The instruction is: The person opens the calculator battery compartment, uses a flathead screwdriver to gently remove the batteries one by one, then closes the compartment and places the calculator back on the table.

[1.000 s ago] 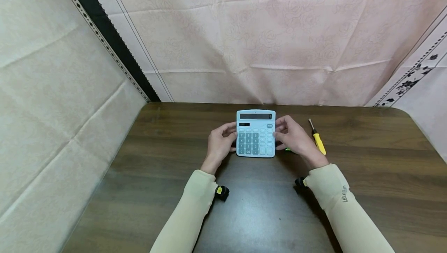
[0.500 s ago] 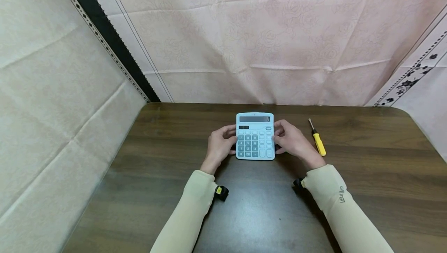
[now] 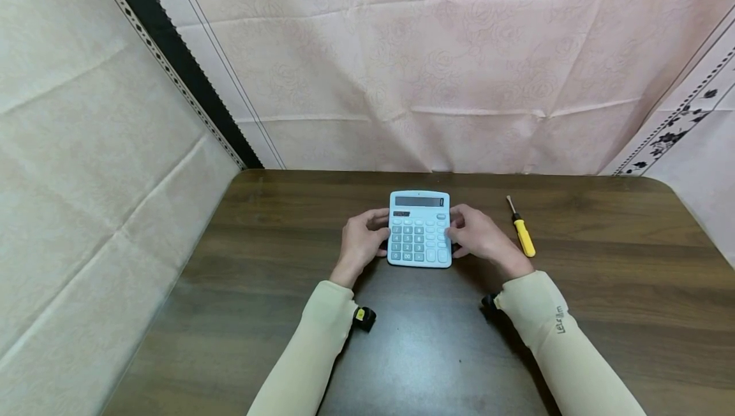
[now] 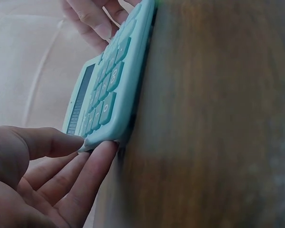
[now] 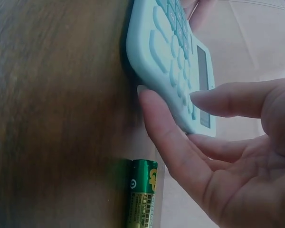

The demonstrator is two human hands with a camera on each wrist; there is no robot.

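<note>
A light blue calculator [image 3: 419, 230] faces up near the table's far side, with a single digit on its display. My left hand [image 3: 360, 240] pinches its left edge; in the left wrist view the thumb lies at the top rim and fingertips [image 4: 104, 151] reach under the side. From the right, my right hand [image 3: 478, 234] grips the opposite edge, its thumb [image 5: 223, 99] over the keys at the border. Whether the underside touches the table cannot be made out. A green and gold battery [image 5: 143, 192] lies beside the right hand, hidden in the head view.
A screwdriver [image 3: 524, 234] with a yellow handle lies on the brown wooden table [image 3: 275, 263], right of the right hand. Pale patterned cloth [image 3: 459, 71] hangs behind the table's far edge.
Both hands keep hold of the calculator, which has shifted slightly toward me. The right hand has come down a little and now covers the green bit seen beside it earlier.
</note>
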